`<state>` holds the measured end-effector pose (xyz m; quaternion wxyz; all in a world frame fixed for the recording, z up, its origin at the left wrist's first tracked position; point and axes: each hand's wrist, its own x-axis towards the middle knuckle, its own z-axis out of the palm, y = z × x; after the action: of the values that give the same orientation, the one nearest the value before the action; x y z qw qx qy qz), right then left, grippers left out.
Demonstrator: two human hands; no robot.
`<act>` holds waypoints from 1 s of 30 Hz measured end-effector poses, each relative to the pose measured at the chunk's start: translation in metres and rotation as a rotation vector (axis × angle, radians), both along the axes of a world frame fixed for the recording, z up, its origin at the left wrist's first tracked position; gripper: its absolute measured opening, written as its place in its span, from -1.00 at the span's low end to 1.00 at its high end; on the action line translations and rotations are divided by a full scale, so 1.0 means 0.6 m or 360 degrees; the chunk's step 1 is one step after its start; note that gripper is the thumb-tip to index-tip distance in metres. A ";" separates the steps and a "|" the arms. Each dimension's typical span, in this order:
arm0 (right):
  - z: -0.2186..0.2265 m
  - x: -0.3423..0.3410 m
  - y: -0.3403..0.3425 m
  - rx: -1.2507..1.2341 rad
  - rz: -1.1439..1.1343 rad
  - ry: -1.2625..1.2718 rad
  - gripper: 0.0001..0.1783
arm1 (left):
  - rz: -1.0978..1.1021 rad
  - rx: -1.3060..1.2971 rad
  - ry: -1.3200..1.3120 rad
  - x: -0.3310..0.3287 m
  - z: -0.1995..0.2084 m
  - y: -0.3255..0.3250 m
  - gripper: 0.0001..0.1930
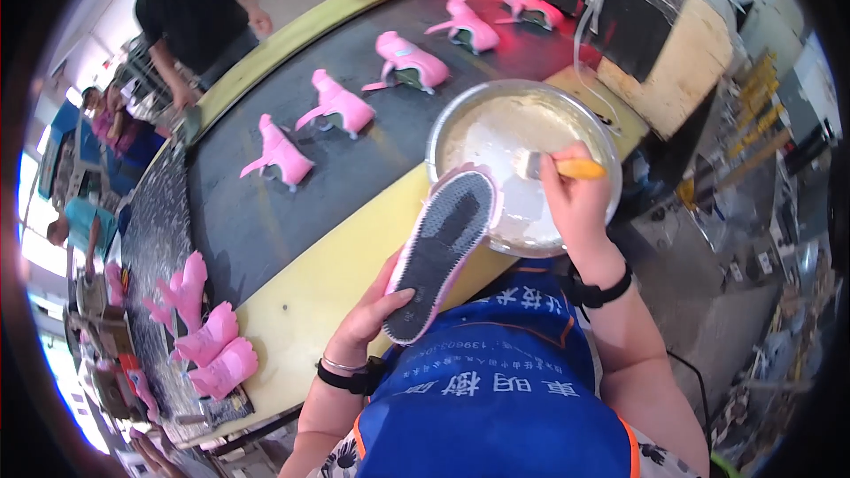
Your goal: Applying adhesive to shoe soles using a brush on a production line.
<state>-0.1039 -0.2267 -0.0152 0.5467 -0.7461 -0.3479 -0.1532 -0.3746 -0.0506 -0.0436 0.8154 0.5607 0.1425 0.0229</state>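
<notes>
My left hand (370, 314) grips a shoe upper (440, 252) near its heel end, thumb on the underside. That dark grey underside is turned up, ringed by pale stitching, with a darker wet-looking patch toward the toe. The toe end overlaps the near left rim of a wide metal basin (434, 143); I cannot tell whether they touch. Whitish, glue-like liquid (496, 137) lies in the basin. Above it, my right hand (571, 204) is closed around a brush (580, 168) with a yellow handle, its pale bristle end pointing left.
Several pink shoe uppers (283, 158) stand in a row along a dark conveyor belt (230, 239). More pink uppers (223, 373) are grouped at the left end. A yellowish board (310, 296) edges the near side. Across the belt stands a person (190, 13) in black.
</notes>
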 end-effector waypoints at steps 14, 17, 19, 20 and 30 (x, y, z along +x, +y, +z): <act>-0.111 -0.003 -0.047 0.0145 0.0132 0.0516 -0.86 | 0.1192 -0.0858 -0.0127 -0.210 -0.022 0.073 -0.40; -0.115 -0.004 -0.043 0.0151 0.0168 0.0532 -0.84 | 0.1475 -0.0774 -0.0198 -0.242 -0.046 0.170 -0.46; -0.116 -0.004 -0.042 0.0109 0.0168 0.0459 -0.83 | 0.1831 -0.0619 -0.0068 -0.248 -0.067 0.268 -0.59; -0.116 -0.005 -0.042 0.0085 0.0159 0.0462 -0.83 | 0.2037 -0.0293 -0.0073 -0.241 -0.080 0.318 -0.61; -0.101 -0.022 -0.036 -0.0018 0.0098 0.0535 -0.84 | 0.1426 0.1592 0.1812 -0.167 -0.157 0.575 -0.21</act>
<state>-0.1171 -0.2483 -0.0758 0.5973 -0.7533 -0.2752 -0.0075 -0.4750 0.2944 -0.1380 0.1936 0.6697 0.7073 0.1174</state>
